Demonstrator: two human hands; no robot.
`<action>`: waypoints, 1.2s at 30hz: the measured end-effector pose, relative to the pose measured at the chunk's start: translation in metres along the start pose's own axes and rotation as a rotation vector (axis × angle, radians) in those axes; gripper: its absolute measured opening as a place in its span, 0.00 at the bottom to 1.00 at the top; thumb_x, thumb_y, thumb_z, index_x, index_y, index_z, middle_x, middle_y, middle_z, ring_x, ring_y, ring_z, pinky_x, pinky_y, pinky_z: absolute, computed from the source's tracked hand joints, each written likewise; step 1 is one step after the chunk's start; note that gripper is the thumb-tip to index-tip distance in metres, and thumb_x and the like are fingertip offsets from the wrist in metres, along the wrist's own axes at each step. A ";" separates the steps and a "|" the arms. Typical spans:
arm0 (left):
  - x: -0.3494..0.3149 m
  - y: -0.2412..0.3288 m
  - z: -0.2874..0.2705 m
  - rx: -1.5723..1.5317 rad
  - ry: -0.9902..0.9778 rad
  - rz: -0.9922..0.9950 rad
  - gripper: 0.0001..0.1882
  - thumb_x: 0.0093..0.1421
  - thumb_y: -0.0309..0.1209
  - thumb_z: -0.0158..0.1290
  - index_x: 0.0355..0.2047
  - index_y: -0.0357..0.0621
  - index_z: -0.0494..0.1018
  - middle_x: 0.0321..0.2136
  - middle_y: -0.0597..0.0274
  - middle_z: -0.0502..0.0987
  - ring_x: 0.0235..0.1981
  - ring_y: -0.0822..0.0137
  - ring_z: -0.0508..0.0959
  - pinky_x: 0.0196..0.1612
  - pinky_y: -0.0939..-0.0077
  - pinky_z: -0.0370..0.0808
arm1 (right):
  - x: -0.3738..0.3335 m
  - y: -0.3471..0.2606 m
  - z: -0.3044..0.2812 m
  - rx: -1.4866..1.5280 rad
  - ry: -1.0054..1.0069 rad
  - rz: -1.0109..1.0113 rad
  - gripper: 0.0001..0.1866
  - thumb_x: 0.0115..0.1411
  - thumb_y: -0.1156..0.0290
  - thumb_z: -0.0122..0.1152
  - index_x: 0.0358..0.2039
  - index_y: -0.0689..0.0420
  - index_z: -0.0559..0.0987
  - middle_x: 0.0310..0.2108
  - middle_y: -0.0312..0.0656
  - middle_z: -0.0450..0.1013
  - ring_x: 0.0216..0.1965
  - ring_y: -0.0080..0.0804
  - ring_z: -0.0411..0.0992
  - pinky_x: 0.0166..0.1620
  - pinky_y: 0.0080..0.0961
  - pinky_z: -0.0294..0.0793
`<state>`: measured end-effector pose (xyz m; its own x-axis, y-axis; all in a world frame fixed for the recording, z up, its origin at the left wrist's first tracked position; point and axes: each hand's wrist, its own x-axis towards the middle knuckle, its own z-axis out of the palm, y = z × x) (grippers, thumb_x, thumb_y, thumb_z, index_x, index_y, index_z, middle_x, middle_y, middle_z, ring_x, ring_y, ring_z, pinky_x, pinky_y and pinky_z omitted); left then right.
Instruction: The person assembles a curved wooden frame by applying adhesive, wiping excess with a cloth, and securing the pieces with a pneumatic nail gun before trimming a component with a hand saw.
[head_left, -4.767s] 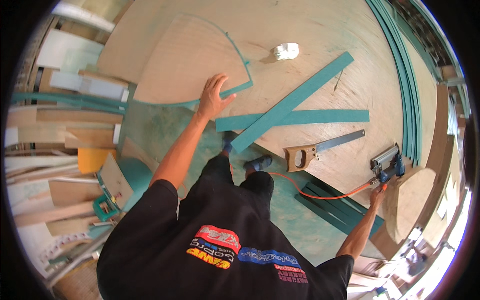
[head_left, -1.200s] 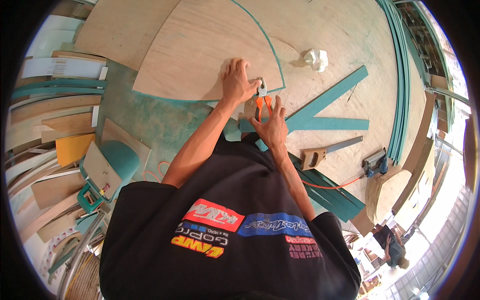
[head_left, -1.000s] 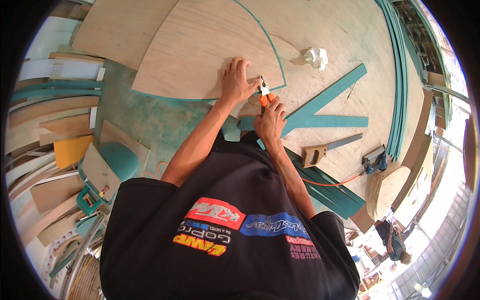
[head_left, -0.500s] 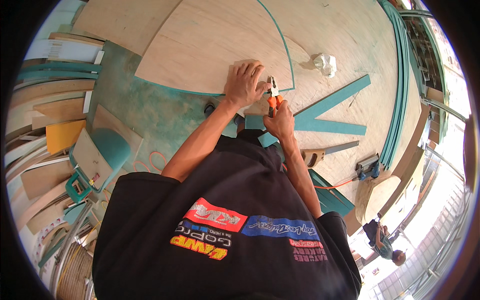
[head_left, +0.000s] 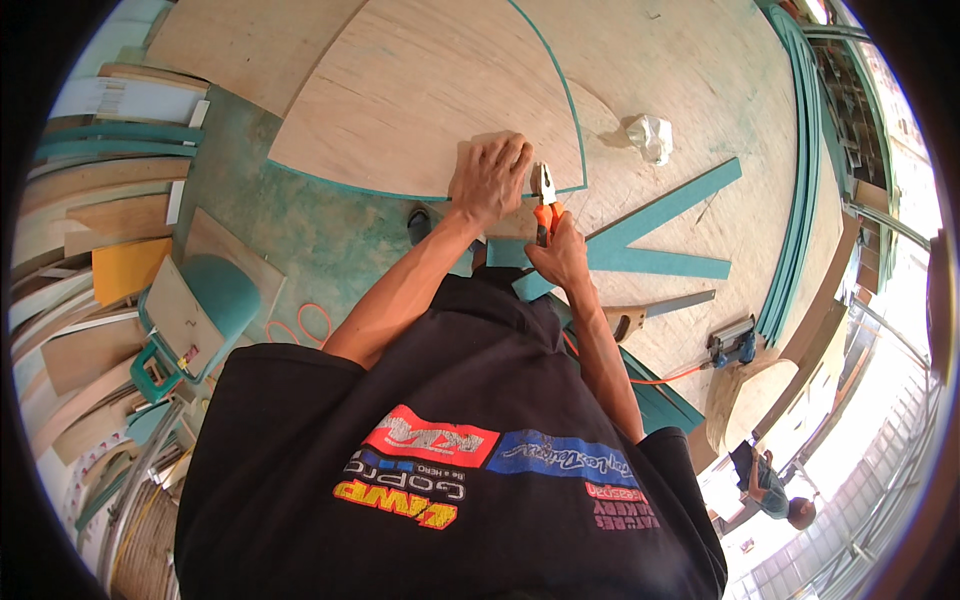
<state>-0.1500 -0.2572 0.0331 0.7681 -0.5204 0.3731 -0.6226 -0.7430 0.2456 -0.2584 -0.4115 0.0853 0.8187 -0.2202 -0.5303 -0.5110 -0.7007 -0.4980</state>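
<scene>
My left hand (head_left: 492, 182) bears down on the near edge of a pale plywood panel (head_left: 420, 95) with a curved teal-green border. Its fingers are bent and close together on top, with the thumb mostly hidden beside the edge. Just right of it, my right hand (head_left: 562, 254) is closed round the orange handles of a pair of pliers (head_left: 547, 212). The metal jaws point away from me, over the panel's edge near its right corner, and look slightly apart. Whether anything small sits in them, I cannot make out.
Crossed teal strips (head_left: 665, 210) lie right of my hands, with a handsaw (head_left: 660, 312) below them. A nail gun (head_left: 733, 342) on an orange hose and a crumpled white bag (head_left: 651, 138) are further right. A teal chair (head_left: 222, 300) stands left. Another person (head_left: 770, 483) is at lower right.
The pliers and my right hand have drawn slightly toward me, away from my left thumb. My left fingers have bent more and come closer together, and the thumb has tucked in.
</scene>
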 end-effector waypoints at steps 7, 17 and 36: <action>-0.003 0.000 0.003 0.012 -0.047 0.000 0.22 0.60 0.35 0.54 0.55 0.46 0.72 0.56 0.62 0.70 0.58 0.61 0.69 0.50 0.61 0.68 | 0.006 0.007 -0.019 0.105 -0.188 -0.013 0.23 0.50 0.66 0.66 0.41 0.65 0.69 0.31 0.53 0.75 0.33 0.51 0.77 0.41 0.42 0.77; -0.002 0.004 -0.004 -0.075 -0.051 -0.022 0.21 0.62 0.31 0.54 0.55 0.45 0.70 0.55 0.62 0.71 0.57 0.60 0.70 0.53 0.59 0.66 | 0.005 0.030 -0.038 0.920 -0.414 0.137 0.13 0.62 0.72 0.57 0.47 0.57 0.73 0.31 0.34 0.69 0.29 0.23 0.70 0.28 0.26 0.72; 0.006 -0.002 -0.017 -0.258 0.028 -0.080 0.18 0.69 0.42 0.50 0.52 0.45 0.73 0.53 0.61 0.75 0.54 0.58 0.72 0.54 0.59 0.65 | -0.016 -0.025 0.033 -0.488 0.281 0.207 0.45 0.64 0.70 0.57 0.74 0.69 0.45 0.64 0.58 0.59 0.64 0.65 0.60 0.53 0.82 0.63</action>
<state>-0.1467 -0.2521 0.0499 0.8139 -0.4498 0.3676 -0.5807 -0.6476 0.4933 -0.2673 -0.3683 0.0841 0.7870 -0.5097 -0.3476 -0.5421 -0.8403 0.0045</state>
